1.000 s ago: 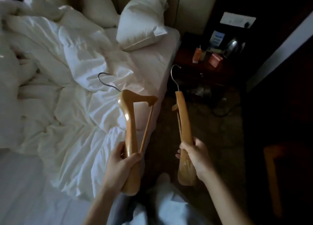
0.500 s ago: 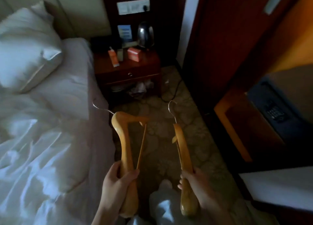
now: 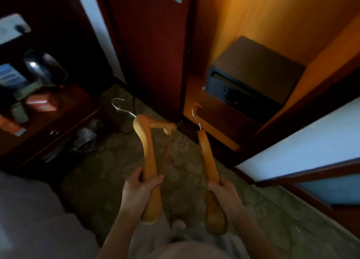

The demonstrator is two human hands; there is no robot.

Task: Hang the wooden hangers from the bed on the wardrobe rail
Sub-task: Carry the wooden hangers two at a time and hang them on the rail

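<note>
I hold two wooden hangers with metal hooks, one in each hand, over the patterned carpet. My left hand [image 3: 139,190] grips the left hanger [image 3: 149,151] by one arm, with its hook pointing away to the left. My right hand [image 3: 224,190] grips the right hanger [image 3: 207,157], seen edge-on, its hook pointing toward the open wardrobe [image 3: 253,25]. The wardrobe's inside is lit orange. No rail shows in this view.
A dark safe [image 3: 251,77] sits on a shelf inside the wardrobe. The wardrobe's dark door [image 3: 148,44] stands ahead. A nightstand [image 3: 44,122] with a kettle [image 3: 44,67] and small boxes is at left. The bed corner [image 3: 29,219] is at lower left. A white panel [image 3: 311,141] is at right.
My view has swung right, away from the bed toward the open wardrobe. Both hangers stay gripped in my hands and now point at the wardrobe.
</note>
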